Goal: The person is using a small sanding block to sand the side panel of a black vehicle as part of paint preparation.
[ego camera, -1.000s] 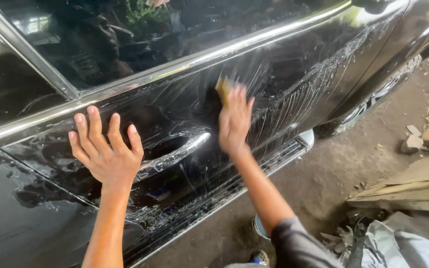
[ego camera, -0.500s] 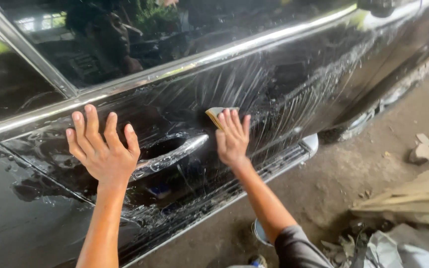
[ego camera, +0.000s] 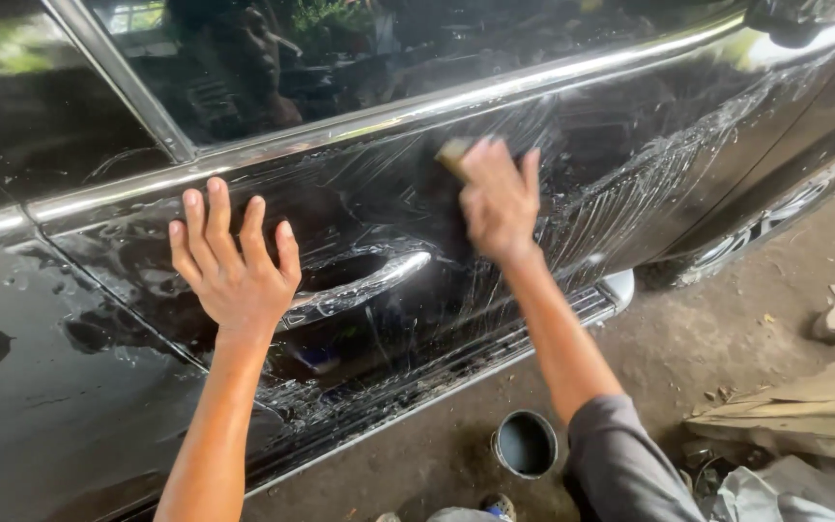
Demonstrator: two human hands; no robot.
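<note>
Head view: right hand (ego camera: 500,198) presses a yellow sponge (ego camera: 453,155) under its fingers; left hand (ego camera: 236,261), fingers spread wide, rests flat on the wet black car door (ego camera: 630,145), holding nothing.

Our two bare arms, one with a sleeve edge.

We see our left hand (ego camera: 236,261) and forearm uncovered, with no glove, ring or watch. Our right hand (ego camera: 500,198) is bare too, slightly blurred. At the right elbow we wear a dark grey sleeve (ego camera: 620,464) of soft cloth, its hem sitting loosely round the arm.
</note>
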